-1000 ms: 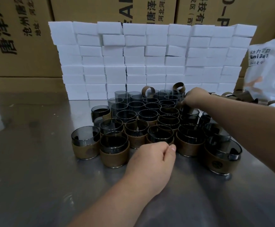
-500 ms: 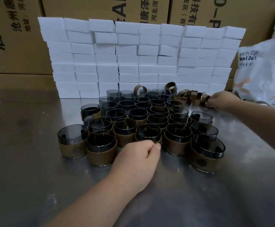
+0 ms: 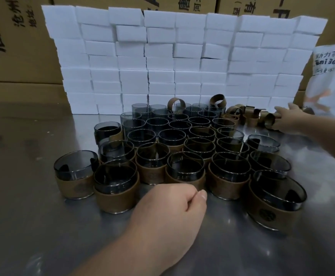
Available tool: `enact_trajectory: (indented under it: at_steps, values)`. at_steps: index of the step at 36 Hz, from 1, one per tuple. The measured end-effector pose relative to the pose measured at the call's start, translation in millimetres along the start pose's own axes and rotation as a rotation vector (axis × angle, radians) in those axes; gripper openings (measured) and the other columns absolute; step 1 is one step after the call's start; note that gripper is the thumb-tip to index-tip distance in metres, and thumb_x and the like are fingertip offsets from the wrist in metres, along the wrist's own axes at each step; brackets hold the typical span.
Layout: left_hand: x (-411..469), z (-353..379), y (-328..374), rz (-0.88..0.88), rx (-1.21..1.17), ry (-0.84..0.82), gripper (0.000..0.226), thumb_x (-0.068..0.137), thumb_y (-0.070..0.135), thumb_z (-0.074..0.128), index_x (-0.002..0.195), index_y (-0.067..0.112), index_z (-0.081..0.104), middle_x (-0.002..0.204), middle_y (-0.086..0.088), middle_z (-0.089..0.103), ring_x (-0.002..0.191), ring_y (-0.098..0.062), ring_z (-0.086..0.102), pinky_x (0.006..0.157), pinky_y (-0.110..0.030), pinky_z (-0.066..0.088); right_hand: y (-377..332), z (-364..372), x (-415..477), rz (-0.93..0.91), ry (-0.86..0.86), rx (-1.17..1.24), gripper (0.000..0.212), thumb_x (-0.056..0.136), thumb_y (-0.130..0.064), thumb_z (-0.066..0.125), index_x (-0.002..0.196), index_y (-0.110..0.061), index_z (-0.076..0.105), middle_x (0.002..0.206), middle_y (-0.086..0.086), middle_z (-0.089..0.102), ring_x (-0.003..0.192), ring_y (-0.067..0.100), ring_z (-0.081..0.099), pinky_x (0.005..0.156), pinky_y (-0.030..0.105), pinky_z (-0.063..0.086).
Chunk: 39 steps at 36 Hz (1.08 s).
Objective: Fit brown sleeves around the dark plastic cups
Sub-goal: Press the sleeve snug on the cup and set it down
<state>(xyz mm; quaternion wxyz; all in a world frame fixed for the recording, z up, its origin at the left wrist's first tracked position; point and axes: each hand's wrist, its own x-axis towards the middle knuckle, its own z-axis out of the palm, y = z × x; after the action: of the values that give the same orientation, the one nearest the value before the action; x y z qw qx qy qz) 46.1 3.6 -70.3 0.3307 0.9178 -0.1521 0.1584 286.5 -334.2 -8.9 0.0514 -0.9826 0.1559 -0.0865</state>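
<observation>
Several dark see-through plastic cups (image 3: 184,136) stand packed together on the metal table (image 3: 33,226). The front ones wear brown sleeves, like the cup (image 3: 115,196) nearest my left hand; the bare ones (image 3: 140,110) stand at the back. Loose brown sleeves (image 3: 250,114) lie in a heap at the back right. My left hand (image 3: 170,212) rests on the table just in front of the cups, fingers curled into a fist, holding nothing. My right hand (image 3: 290,119) reaches over the sleeve heap with fingers spread, touching the nearest sleeve (image 3: 268,121).
A wall of stacked white foam blocks (image 3: 162,56) stands right behind the cups. Cardboard boxes (image 3: 13,40) rise behind it. A white printed plastic bag (image 3: 332,80) sits at the far right, beyond my right hand.
My right hand has left the back cups and moved right to the loose sleeve heap, opening its fingers. My left hand has stayed curled on the table.
</observation>
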Motion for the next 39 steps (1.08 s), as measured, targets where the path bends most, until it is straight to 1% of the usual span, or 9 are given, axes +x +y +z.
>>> enact_trajectory:
  at_steps: [9,14,17,21,25,28,34,37,39]
  values:
    - [4,-2,2,0.010,0.017,-0.025,0.033,0.071,0.057,0.027,0.077,0.032,0.048,0.070,0.008,0.051,0.066,-0.007,0.048,0.053,-0.023,0.034,-3,9,28,0.016,-0.001,-0.036,0.079,0.086,-0.031,0.057,0.149,-0.022,0.010,0.156,0.011,-0.001,0.140,0.038,0.011,0.110,0.048,0.022]
    - [5,1,0,0.002,-0.017,0.017,0.036,0.071,0.056,0.029,0.081,0.028,0.048,0.076,0.007,0.053,0.070,-0.010,0.050,0.062,-0.026,0.037,-5,12,42,0.043,0.019,-0.037,0.081,0.088,-0.036,0.058,0.150,-0.024,0.008,0.156,0.013,-0.002,0.140,0.039,0.009,0.112,0.051,0.019]
    - [4,1,0,0.001,-0.015,0.025,0.036,0.071,0.056,0.030,0.082,0.026,0.048,0.072,0.007,0.052,0.068,-0.010,0.050,0.058,-0.027,0.037,-10,16,43,0.043,-0.032,-0.026,0.077,0.088,-0.032,0.060,0.149,-0.019,0.015,0.150,0.021,0.022,0.134,0.041,0.026,0.106,0.045,0.028]
    - [5,1,-1,-0.010,-0.018,0.012,0.036,0.072,0.056,0.032,0.079,0.025,0.049,0.067,0.008,0.051,0.061,-0.008,0.048,0.051,-0.024,0.035,-14,15,39,-0.002,-0.019,-0.088,0.050,0.083,-0.025,0.063,0.129,-0.012,0.047,0.112,0.023,0.055,0.097,0.035,0.051,0.075,0.034,0.041]
    - [5,1,-2,-0.012,-0.011,0.028,0.041,0.072,0.057,0.031,0.081,0.021,0.049,0.074,0.005,0.053,0.066,-0.011,0.050,0.054,-0.028,0.037,-12,9,30,-0.002,0.041,-0.168,0.044,0.081,-0.037,0.066,0.109,-0.005,0.056,0.090,0.017,0.056,0.082,0.032,0.051,0.063,0.032,0.040]
    - [4,1,-2,-0.005,-0.005,0.026,0.039,0.073,0.056,0.033,0.080,0.021,0.049,0.074,0.005,0.053,0.066,-0.012,0.050,0.055,-0.029,0.038,-11,9,26,-0.012,0.011,-0.132,0.030,0.082,-0.030,0.066,0.096,-0.005,0.057,0.083,0.016,0.058,0.079,0.031,0.054,0.060,0.031,0.038]
    - [4,2,-1,0.002,0.016,0.028,0.034,0.075,0.056,0.033,0.080,0.026,0.047,0.067,0.009,0.050,0.061,-0.008,0.046,0.050,-0.022,0.031,-14,1,22,0.009,0.074,-0.191,0.030,0.089,-0.034,0.053,0.098,-0.006,0.056,0.078,0.013,0.043,0.080,0.029,0.044,0.061,0.030,0.036]
    - [4,2,-2,0.015,0.016,0.025,0.033,0.075,0.055,0.033,0.078,0.026,0.047,0.063,0.011,0.049,0.059,-0.007,0.044,0.049,-0.022,0.030,-16,4,27,-0.008,0.079,-0.093,0.034,0.086,-0.031,0.061,0.093,0.001,0.056,0.078,0.016,0.051,0.074,0.030,0.049,0.059,0.030,0.037]
    - [4,1,-2,0.009,0.004,0.014,0.031,0.076,0.055,0.035,0.073,0.027,0.047,0.061,0.011,0.049,0.058,-0.007,0.044,0.050,-0.022,0.031,-16,8,31,-0.003,0.092,0.001,0.041,0.082,-0.025,0.066,0.106,0.004,0.052,0.088,0.021,0.056,0.081,0.034,0.053,0.065,0.033,0.042]
